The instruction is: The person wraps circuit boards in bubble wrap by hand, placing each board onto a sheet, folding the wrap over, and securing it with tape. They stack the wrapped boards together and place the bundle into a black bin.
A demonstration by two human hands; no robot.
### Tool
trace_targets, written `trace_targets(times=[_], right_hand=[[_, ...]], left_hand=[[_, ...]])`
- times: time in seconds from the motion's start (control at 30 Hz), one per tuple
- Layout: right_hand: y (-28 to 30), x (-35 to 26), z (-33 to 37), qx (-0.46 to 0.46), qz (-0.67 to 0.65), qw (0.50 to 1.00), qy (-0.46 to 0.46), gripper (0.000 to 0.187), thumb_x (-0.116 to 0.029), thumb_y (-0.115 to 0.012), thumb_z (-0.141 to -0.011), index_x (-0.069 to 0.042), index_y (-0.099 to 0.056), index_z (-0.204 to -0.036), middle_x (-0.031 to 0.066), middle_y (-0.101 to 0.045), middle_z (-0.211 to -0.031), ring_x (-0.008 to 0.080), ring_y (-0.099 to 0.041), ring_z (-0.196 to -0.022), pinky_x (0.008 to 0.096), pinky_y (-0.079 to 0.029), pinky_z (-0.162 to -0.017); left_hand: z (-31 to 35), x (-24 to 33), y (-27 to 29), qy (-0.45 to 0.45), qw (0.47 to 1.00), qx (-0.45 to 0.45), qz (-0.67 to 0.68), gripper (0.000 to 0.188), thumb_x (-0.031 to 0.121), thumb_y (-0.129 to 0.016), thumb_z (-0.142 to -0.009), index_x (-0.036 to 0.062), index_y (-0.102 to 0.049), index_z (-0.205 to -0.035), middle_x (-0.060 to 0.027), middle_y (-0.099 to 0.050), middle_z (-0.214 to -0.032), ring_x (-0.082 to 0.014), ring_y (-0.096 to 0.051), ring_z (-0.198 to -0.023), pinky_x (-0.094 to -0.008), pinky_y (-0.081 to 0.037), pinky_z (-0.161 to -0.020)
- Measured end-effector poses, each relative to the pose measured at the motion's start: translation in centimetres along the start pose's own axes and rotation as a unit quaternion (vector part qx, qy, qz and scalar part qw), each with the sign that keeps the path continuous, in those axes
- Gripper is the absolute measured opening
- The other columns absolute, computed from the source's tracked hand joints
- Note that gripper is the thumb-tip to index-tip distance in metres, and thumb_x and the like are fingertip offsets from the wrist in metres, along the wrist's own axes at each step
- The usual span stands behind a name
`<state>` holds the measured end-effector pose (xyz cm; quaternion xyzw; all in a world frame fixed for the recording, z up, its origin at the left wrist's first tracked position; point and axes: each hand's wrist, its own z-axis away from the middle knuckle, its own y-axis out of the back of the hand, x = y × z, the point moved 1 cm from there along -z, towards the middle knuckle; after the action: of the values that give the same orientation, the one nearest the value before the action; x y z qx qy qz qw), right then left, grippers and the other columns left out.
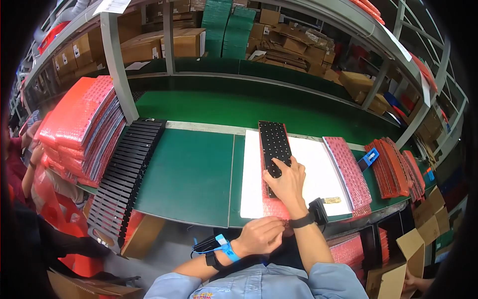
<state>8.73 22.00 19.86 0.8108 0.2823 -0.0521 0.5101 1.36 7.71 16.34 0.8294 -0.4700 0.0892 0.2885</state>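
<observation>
A long black keypad-like panel [274, 141] with rows of small holes lies on a white board [318, 174] on the green bench. Its near end sits inside a pink bubble-wrap sleeve [274, 204]. My right hand [287, 182] presses flat on the panel, fingers spread over its near half. My left hand [261, 235] pinches the near edge of the pink sleeve at the bench's front edge. Both wrists carry straps, the left one blue.
A stack of pink-wrapped panels [79, 127] stands at the left beside a row of bare black panels [127, 174]. More pink sleeves [348, 172] and red-wrapped pieces [393, 167] lie at the right. Cardboard boxes [164, 45] fill the shelves behind. Another person's arm [30, 164] shows at the far left.
</observation>
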Motion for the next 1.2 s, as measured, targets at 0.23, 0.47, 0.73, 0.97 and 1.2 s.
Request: trace_targets(times=[0.23, 0.47, 0.73, 0.97, 1.2], right_hand=[[-0.7, -0.4, 0.1, 0.003, 0.008, 1.000, -0.018, 0.051, -0.042, -0.072, -0.071, -0.015, -0.073, -0.114, 0.0330, -0.048, -0.132, 0.0441, -0.046, -0.114, 0.0507, -0.040, -0.094], [-0.5, -0.7, 0.2, -0.010, 0.020, 0.999, -0.027, 0.053, -0.045, -0.073, -0.073, -0.016, -0.072, -0.116, 0.0328, -0.048, -0.134, 0.0430, -0.043, -0.118, 0.0500, -0.033, -0.100], [0.5, -0.4, 0.4, -0.054, 0.016, 0.998, -0.032, 0.059, -0.053, -0.069, -0.077, -0.016, -0.067, -0.124, 0.0325, -0.045, -0.137, 0.0445, -0.037, -0.125, 0.0522, -0.025, -0.104], [3.0, 0.1, -7.2, -0.041, -0.097, 0.994, -0.015, 0.058, -0.048, -0.056, -0.091, -0.015, -0.053, -0.138, 0.0271, -0.044, -0.142, 0.0438, -0.040, -0.132, 0.0566, -0.034, -0.104], [-4.9, 7.5, -24.5, -0.243, -0.055, 0.964, 0.090, 0.068, -0.049, -0.070, -0.081, -0.011, -0.054, -0.136, 0.0191, -0.058, -0.130, 0.0355, -0.057, -0.117, 0.0523, -0.043, -0.098]], left_hand=[[0.2, 0.3, 0.0, 0.008, 1.000, 0.002, -0.010, 0.012, 0.004, -0.067, -0.069, 0.0036, -0.070, -0.081, -0.0085, -0.070, -0.085, -0.0233, -0.069, -0.079, -0.0310, -0.057, -0.070], [0.1, 0.5, 0.0, 0.031, 1.000, 0.000, -0.002, 0.011, 0.002, -0.067, -0.070, 0.0027, -0.070, -0.080, -0.0088, -0.070, -0.083, -0.0240, -0.070, -0.079, -0.0320, -0.057, -0.070], [-1.3, 1.3, -0.5, 0.119, 0.993, -0.006, 0.027, 0.008, -0.001, -0.066, -0.072, 0.0000, -0.070, -0.078, -0.0102, -0.070, -0.079, -0.0263, -0.070, -0.079, -0.0332, -0.057, -0.072], [-5.5, 1.8, 1.5, 0.138, 0.988, -0.048, -0.051, 0.022, 0.004, -0.066, -0.076, -0.0001, -0.069, -0.097, -0.0145, -0.069, -0.101, -0.0321, -0.065, -0.101, -0.0401, -0.052, -0.088], [-6.6, 0.6, -1.1, 0.148, 0.958, -0.156, -0.189, 0.044, 0.012, -0.067, -0.081, 0.0027, -0.060, -0.124, -0.0143, -0.058, -0.130, -0.0326, -0.052, -0.125, -0.0457, -0.040, -0.107]])
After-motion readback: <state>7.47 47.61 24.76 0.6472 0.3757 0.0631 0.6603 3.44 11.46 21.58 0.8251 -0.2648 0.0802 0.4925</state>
